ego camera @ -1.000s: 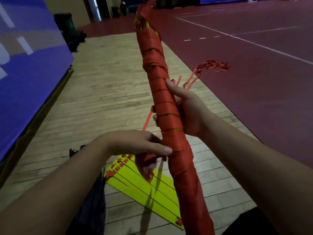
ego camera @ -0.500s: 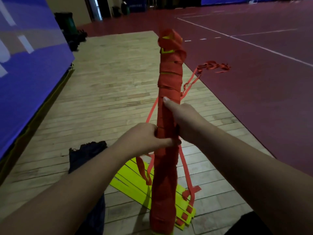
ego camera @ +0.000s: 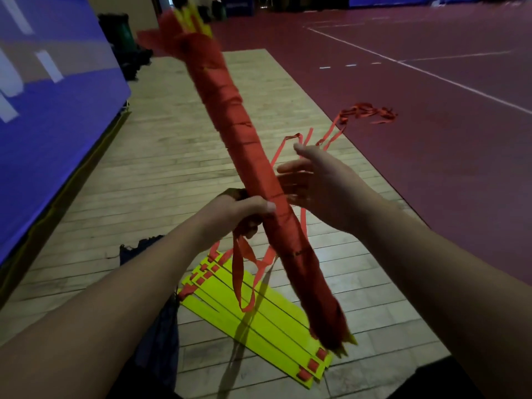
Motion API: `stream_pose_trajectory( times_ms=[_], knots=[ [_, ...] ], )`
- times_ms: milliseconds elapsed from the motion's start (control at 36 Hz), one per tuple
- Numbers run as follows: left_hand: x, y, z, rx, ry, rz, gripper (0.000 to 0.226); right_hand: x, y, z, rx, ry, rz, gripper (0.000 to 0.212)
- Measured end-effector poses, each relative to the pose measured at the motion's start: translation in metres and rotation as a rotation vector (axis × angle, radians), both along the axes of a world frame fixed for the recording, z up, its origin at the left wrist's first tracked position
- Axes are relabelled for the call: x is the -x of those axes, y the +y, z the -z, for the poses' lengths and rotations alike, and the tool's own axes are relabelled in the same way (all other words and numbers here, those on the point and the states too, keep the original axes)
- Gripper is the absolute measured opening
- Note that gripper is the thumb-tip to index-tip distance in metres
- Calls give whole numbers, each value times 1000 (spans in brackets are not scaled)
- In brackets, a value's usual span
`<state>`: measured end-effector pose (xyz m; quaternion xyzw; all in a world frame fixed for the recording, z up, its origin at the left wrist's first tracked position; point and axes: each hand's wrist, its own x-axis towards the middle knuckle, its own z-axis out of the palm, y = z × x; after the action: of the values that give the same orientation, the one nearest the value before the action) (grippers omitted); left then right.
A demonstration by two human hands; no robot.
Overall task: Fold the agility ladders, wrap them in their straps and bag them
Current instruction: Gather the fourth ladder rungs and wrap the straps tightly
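Left hand [ego camera: 239, 214] clenches the bundle [ego camera: 253, 168]; right hand [ego camera: 319, 188] hovers with fingers spread, empty. The strap [ego camera: 244, 272] dangles slack, so the wrap could unwind.

Single head-worn wide view — faces forward-down, close over left hand [ego camera: 239, 210], right hand [ego camera: 325, 188].

— Where do the arms come in?
— Both forearms are bare. The left rises from 8 o'clock and the right from 4 o'clock, converging near the middle.
— And the left hand?
— The left hand [ego camera: 239, 214] grips the long red strap-wrapped ladder bundle [ego camera: 244, 145] at mid-length, with its thumb [ego camera: 260, 205] across the front toward 3 o'clock.
— The right hand?
— The right hand [ego camera: 322, 191] is at 3 o'clock of the bundle, just beside it. Its fingers [ego camera: 290, 168] are straight, spread and blurred, pointing to 9 o'clock. I cannot tell whether they touch it.
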<state>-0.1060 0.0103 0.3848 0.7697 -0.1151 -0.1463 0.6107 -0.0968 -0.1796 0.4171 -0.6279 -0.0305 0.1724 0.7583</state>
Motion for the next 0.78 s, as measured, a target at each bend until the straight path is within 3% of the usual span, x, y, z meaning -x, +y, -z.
stream_pose_trajectory(
  times_ms=[56,139,222,389,556,639,778],
  knots=[
    [0,3,-1,80,5,39,30,-1,-2,10,131,5,-34,52],
    [0,9,-1,200,50,78,30,5,-3,22,226,114,-271,75],
    [0,16,1,297,98,86,29,15,0,22,249,119,-446,63],
    [-7,31,2,230,252,184,41,15,9,29,405,-30,-230,83],
    [-7,40,-1,-137,278,139,36,5,7,33,635,-208,-115,81],
    [-7,32,1,-31,246,22,24,2,7,36,769,-285,-61,84],
    [-10,9,9,193,369,-181,55,6,14,42,996,-386,17,77]
  ],
)
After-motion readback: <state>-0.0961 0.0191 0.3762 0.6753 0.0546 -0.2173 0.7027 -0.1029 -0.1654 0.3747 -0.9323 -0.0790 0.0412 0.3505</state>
